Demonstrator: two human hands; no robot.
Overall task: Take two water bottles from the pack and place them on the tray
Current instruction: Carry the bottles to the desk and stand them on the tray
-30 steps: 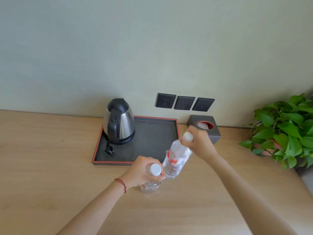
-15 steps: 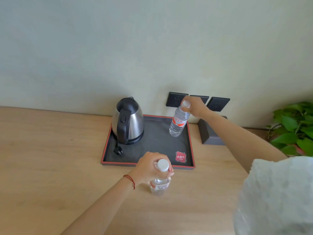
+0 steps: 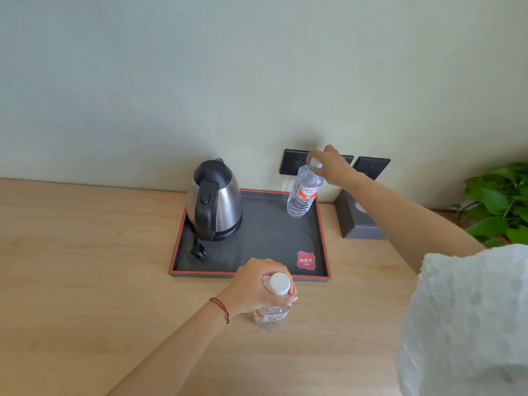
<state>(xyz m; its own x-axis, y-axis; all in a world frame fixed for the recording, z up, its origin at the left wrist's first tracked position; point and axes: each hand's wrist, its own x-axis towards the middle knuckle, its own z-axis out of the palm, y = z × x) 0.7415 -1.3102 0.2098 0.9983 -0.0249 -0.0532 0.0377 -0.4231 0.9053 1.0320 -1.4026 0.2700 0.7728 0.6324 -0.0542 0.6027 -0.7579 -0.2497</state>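
Right hand [image 3: 333, 167], arm outstretched, grasping cap of upright bottle [image 3: 303, 192] at tray [image 3: 251, 274] far-right corner; left hand [image 3: 257, 287] gripping second upright bottle [image 3: 273, 312] on tabletop [image 3: 85, 267]

1. Left hand [image 3: 257, 287]: near, low centre of view. Palm down, fingers curled round the neck of a water bottle [image 3: 273, 308] just under its white cap. Closed grasp.
2. Left forearm: bare, runs in from bottom-left, angled up and right. Thin red cord on the wrist.
3. Right hand [image 3: 331, 165]: reaches far forward, higher in view. Fingers pinch the top of a second bottle [image 3: 304, 192] around its cap, knuckles up. Closed grasp.
4. Right arm: extended nearly straight from the lower right, bare from the elbow region to the wrist. White textured sleeve [image 3: 468, 318] covers the upper arm.
5. Hands well apart, not crossing.
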